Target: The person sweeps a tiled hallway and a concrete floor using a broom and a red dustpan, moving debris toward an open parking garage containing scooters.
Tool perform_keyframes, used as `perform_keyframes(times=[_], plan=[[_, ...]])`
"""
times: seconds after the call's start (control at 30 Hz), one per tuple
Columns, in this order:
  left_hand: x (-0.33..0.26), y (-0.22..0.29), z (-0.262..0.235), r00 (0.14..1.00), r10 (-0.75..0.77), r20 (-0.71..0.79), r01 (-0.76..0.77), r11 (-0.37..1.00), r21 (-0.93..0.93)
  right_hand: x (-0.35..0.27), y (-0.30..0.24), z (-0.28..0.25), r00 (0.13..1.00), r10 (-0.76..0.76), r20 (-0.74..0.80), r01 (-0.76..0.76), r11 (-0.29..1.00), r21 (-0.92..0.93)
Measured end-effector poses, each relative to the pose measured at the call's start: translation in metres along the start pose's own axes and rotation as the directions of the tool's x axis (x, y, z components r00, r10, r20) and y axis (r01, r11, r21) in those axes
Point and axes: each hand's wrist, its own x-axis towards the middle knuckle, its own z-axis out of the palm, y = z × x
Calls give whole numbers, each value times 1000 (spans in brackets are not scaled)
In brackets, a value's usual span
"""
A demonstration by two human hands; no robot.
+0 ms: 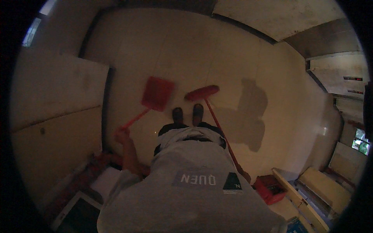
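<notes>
My left hand [122, 134] is closed round the short handle of a red dustpan [158, 93]. The dustpan is held out to the left of my feet, its edges slightly blurred. A red broom [202, 93] has its wide head just ahead of my shoes, and its long red stick slants back past my right side. At the upper end of that stick is my right hand [244, 175], dim and mostly covered by my grey shirt; it grips the stick. Between dustpan and broom there is a gap on the pale floor [186, 50].
Pale walls [62, 85] with a dark skirting run along the left. More wall sections [287, 23] stand ahead on the right. Behind my right side are a red bin [270, 189] and pale boards [303, 198]. A dark green framed panel [79, 213] is behind my left.
</notes>
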Motion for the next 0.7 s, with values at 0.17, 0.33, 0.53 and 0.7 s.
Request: perform_keyframes(times=[0.17, 0.33, 0.53, 0.7], plan=[[-28, 34, 9, 997, -32, -77, 25, 996, -83, 52, -70, -53, 996, -81, -48, 80, 997, -25], [-37, 54, 23, 992, -128, 24, 125, 989, 84, 180, -154, -123, 922, -304, -240, 304, 952, -39], [-7, 58, 1, 955, 39, 294, -201, 812, 548, 182, -223, -213, 835, -350, -425, 413, 908, 64], [4, 36, 8, 967, 82, 240, -172, 908, 382, 101, -128, -116, 943, -110, -313, 173, 969, 179]])
